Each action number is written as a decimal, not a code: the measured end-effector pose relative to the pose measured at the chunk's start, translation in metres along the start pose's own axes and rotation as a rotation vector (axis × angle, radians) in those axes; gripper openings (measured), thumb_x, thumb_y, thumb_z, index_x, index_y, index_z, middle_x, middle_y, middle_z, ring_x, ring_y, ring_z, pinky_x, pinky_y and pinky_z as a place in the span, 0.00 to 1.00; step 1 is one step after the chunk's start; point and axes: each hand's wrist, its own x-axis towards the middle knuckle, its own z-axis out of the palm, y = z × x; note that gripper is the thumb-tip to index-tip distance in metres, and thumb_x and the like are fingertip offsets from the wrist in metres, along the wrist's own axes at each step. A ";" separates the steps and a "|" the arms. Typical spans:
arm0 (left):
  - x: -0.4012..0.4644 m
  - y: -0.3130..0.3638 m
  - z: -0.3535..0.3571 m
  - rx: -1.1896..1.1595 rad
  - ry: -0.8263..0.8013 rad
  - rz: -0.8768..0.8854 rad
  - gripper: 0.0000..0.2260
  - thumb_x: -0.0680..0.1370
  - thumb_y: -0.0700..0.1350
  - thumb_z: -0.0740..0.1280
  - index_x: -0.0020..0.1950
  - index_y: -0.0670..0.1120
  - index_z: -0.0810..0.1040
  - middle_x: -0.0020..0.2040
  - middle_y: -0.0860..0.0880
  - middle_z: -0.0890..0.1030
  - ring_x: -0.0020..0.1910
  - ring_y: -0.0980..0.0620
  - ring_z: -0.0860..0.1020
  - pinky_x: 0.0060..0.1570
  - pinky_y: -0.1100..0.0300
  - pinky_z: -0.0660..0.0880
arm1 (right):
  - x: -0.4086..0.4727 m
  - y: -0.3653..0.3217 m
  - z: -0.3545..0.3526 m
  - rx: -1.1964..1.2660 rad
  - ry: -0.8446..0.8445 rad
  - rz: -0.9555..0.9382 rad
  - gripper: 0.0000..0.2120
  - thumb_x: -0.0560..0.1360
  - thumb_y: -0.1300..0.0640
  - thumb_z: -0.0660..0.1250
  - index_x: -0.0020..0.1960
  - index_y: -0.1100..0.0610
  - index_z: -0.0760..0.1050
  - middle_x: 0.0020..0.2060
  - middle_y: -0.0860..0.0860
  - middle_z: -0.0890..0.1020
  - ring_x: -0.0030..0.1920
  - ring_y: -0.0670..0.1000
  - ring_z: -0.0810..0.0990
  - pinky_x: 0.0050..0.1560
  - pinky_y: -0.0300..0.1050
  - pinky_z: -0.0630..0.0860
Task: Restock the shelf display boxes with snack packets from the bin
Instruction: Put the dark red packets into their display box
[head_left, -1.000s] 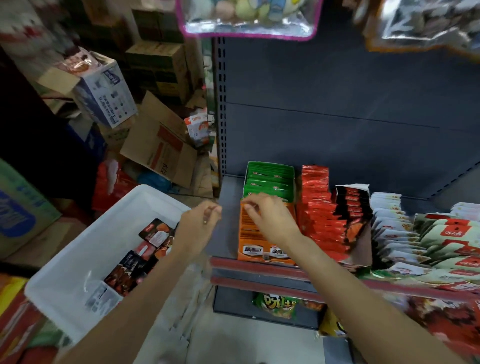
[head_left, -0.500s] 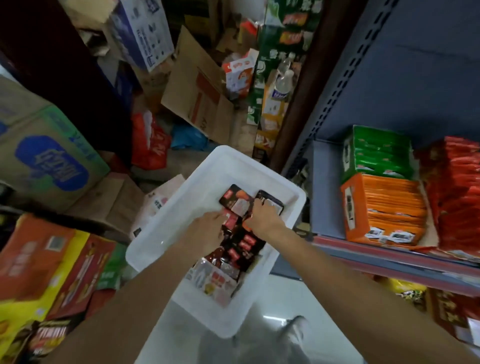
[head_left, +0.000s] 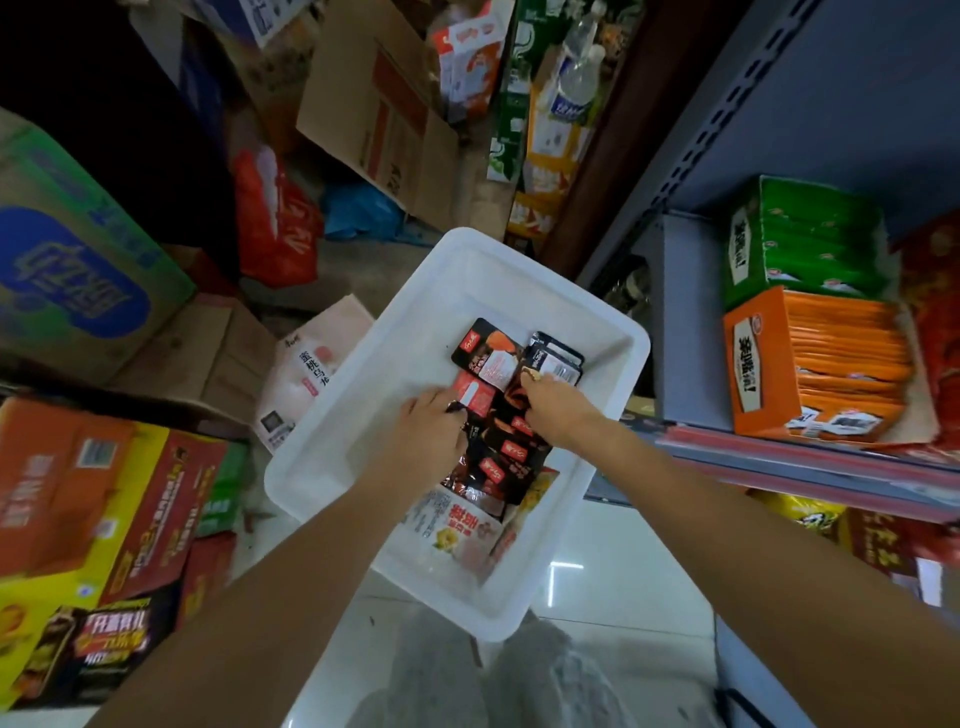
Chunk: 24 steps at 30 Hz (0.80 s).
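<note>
A white plastic bin (head_left: 467, 270) sits low in front of me, left of the shelf. A pile of black and red snack packets (head_left: 511, 454) lies in it, on top of a larger pale bag (head_left: 457, 525). Both of my hands are down in the pile. My left hand (head_left: 431, 431) curls its fingers round the left edge of the packets. My right hand (head_left: 556, 410) pinches packets at the pile's far side, thumb on top. On the shelf (head_left: 779, 462) to the right stand an orange display box (head_left: 758, 364), packed with orange packets, and behind it a green display box (head_left: 800, 244).
Red packets (head_left: 935, 322) fill the shelf right of the orange box. Cardboard cartons (head_left: 78, 270) and colourful boxes (head_left: 78, 519) crowd the floor on the left and behind the bin. A pink-white bag (head_left: 311, 364) leans against the bin's left side. White floor tiles (head_left: 597, 571) show below.
Both hands have left the orange box on the shelf and dropped into the bin's packet pile. My view has swung down and to the left.
</note>
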 end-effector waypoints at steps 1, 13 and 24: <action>0.003 0.004 -0.002 -0.068 0.019 -0.011 0.15 0.81 0.49 0.58 0.65 0.48 0.75 0.72 0.50 0.66 0.71 0.49 0.60 0.67 0.53 0.58 | -0.002 0.004 -0.007 0.022 -0.003 -0.036 0.19 0.79 0.62 0.56 0.69 0.63 0.62 0.63 0.64 0.72 0.62 0.62 0.72 0.59 0.50 0.70; 0.031 0.034 -0.020 -0.709 -0.026 -0.320 0.08 0.76 0.43 0.69 0.44 0.39 0.82 0.40 0.48 0.77 0.40 0.51 0.75 0.43 0.61 0.67 | -0.028 0.023 -0.045 0.369 0.096 -0.100 0.08 0.77 0.66 0.56 0.47 0.58 0.72 0.39 0.53 0.76 0.41 0.53 0.73 0.35 0.42 0.66; 0.049 0.046 -0.035 -0.827 0.237 -0.495 0.14 0.78 0.42 0.63 0.32 0.44 0.68 0.30 0.49 0.70 0.36 0.48 0.71 0.38 0.59 0.65 | -0.038 0.031 -0.057 0.558 0.253 -0.074 0.14 0.75 0.65 0.58 0.58 0.62 0.76 0.48 0.60 0.81 0.46 0.61 0.80 0.47 0.60 0.79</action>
